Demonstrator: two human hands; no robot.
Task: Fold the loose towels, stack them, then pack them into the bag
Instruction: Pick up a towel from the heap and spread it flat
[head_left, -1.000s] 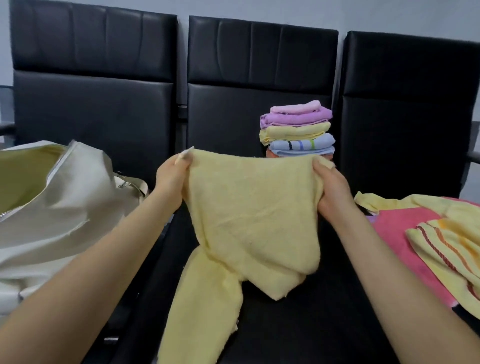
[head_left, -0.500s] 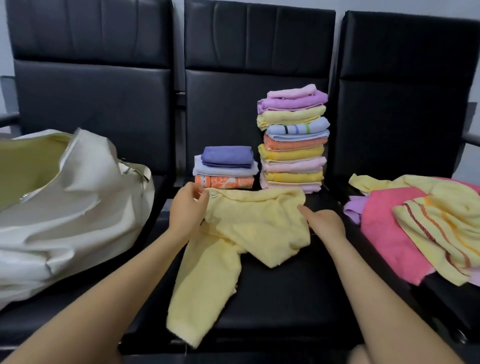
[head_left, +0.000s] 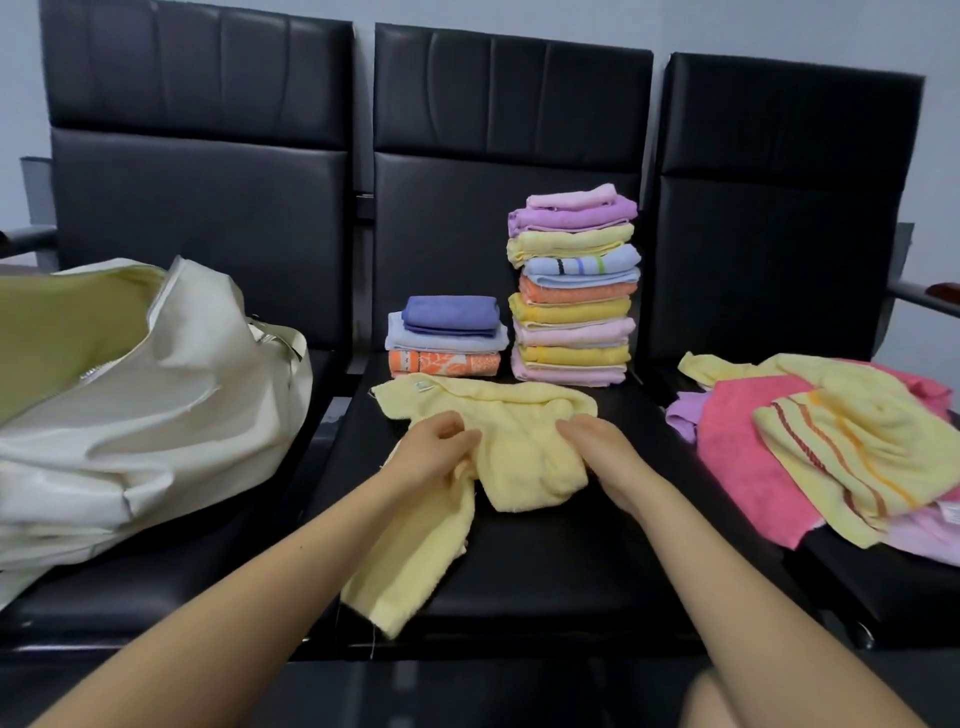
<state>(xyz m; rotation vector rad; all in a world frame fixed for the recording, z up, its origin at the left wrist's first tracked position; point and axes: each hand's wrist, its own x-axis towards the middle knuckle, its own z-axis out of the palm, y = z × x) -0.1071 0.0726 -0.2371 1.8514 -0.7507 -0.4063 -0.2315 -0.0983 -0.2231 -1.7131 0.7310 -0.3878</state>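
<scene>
Gripping the pale yellow towel (head_left: 519, 441) at its middle, the left hand (head_left: 434, 449) had its fingers curled into a bunch of cloth, while the right hand (head_left: 597, 447) lay on the fabric just beside it with fingers bent over the cloth; whether that hand pinched the cloth or merely pressed it could not be told. The towel lay crumpled on the middle seat (head_left: 545, 561) of the black chairs, its far edge rolled and one long tail trailing to the seat's front edge.

Risk noted: that tail hung at the lip, and a pull made without first spreading the cloth flat would likely drag it off or fold in the wrinkles, giving a lumpy bundle.

Just behind the towel stood a short stack (head_left: 444, 338) of three folded towels and beside it a tall stack (head_left: 574, 286). The tall stack looked uneven in its upper layers; a further bulky piece or a knock from an arm could topple it.

On the right seat lay the loose towels (head_left: 831, 441), overlapping; lifting one could drag its neighbours. The cream bag (head_left: 156, 389) sat slumped on the left seat, mouth open, and might collapse under loading.
</scene>
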